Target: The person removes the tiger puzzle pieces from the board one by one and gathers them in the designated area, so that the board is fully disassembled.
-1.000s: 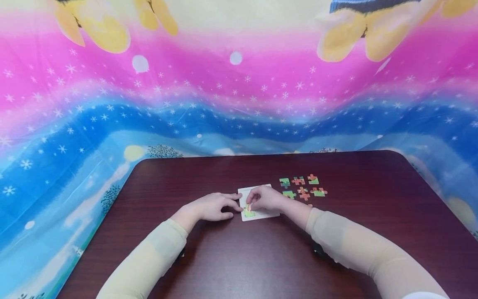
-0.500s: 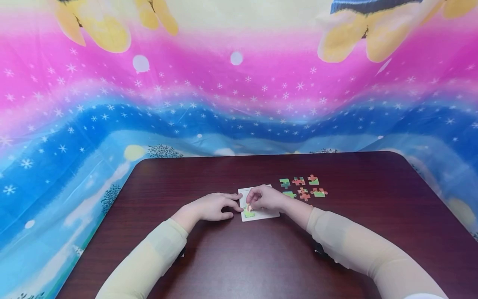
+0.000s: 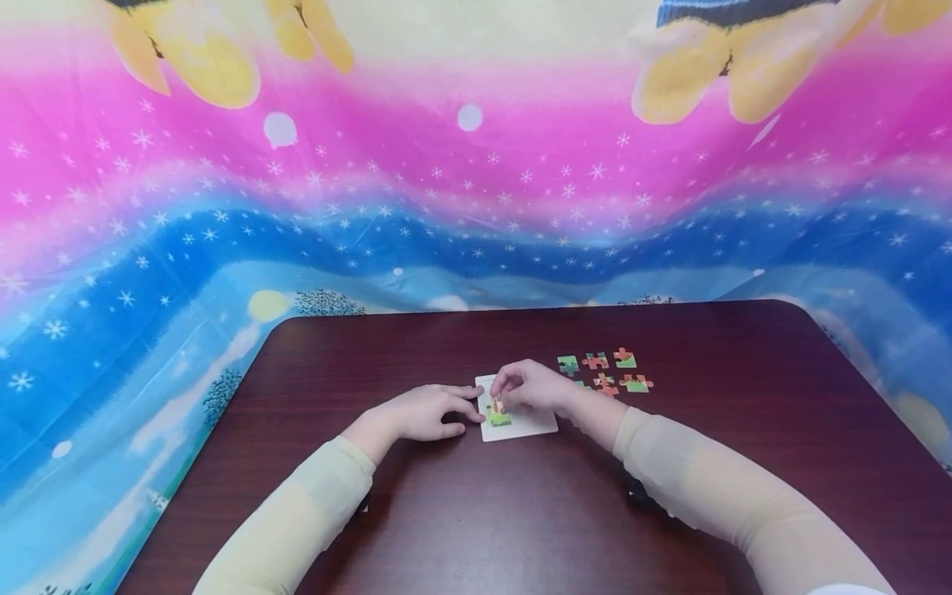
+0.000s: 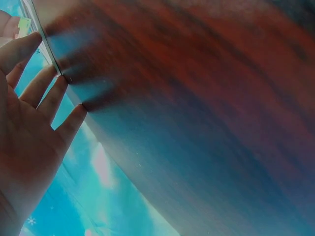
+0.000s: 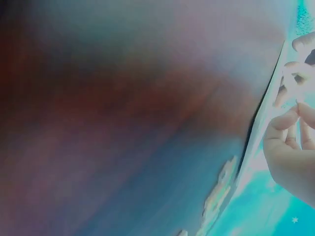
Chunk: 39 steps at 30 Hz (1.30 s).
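In the head view, a small white puzzle board [image 3: 530, 424] lies on the table with green-and-orange jigsaw pieces [image 3: 498, 418] at its left side. My right hand [image 3: 537, 387] is over the board, thumb and forefinger together at the upper end of these pieces, pinching one; the fingers partly hide it. In the right wrist view the thumb and forefinger tips of the right hand [image 5: 291, 140] meet. My left hand [image 3: 431, 411] rests its spread fingertips at the board's left edge. The left wrist view shows the left hand [image 4: 37, 115] with its fingers extended to the tabletop.
Several loose jigsaw pieces [image 3: 635, 383] lie in rows to the right of the board, some partly hidden by the right hand and wrist. The dark brown table [image 3: 461, 512] has rounded far corners. A patterned cloth [image 3: 476, 190] hangs behind it.
My right hand has shifted slightly up and to the right, showing more of the board and its pieces while covering more of the loose ones. The left hand has stayed put.
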Available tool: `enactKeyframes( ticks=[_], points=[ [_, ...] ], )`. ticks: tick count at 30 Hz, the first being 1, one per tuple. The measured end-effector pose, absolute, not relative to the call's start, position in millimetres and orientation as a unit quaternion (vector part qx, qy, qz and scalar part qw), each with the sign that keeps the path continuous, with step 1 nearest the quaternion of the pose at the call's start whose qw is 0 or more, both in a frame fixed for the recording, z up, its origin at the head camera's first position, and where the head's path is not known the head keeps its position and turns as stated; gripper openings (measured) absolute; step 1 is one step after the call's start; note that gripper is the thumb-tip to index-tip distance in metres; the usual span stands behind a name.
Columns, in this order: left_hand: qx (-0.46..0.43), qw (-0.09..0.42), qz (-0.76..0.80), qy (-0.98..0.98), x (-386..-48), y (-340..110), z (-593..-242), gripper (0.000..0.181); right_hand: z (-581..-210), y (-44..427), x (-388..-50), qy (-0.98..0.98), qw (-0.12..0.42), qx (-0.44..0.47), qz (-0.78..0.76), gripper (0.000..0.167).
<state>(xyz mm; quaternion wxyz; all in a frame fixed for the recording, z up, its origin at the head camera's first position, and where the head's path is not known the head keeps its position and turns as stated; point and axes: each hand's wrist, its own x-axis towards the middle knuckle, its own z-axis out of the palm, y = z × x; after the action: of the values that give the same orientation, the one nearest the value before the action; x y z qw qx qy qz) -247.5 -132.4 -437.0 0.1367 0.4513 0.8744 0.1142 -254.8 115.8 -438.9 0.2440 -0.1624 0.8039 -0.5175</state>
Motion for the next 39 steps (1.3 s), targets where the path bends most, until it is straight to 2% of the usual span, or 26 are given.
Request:
enactKeyframes(
  ticks=[21,39],
  points=[
    [0.444,0.149,0.114,0.876,-247,-131,-437,0.033,-398,140,-251,0.781,0.239,-0.18,-0.548,0.015],
    [0.445,0.143,0.108,0.877,-247,-132,-438,0.033,-393,198,-247,0.78,0.209,-0.18,-0.562,0.017]
  ],
)
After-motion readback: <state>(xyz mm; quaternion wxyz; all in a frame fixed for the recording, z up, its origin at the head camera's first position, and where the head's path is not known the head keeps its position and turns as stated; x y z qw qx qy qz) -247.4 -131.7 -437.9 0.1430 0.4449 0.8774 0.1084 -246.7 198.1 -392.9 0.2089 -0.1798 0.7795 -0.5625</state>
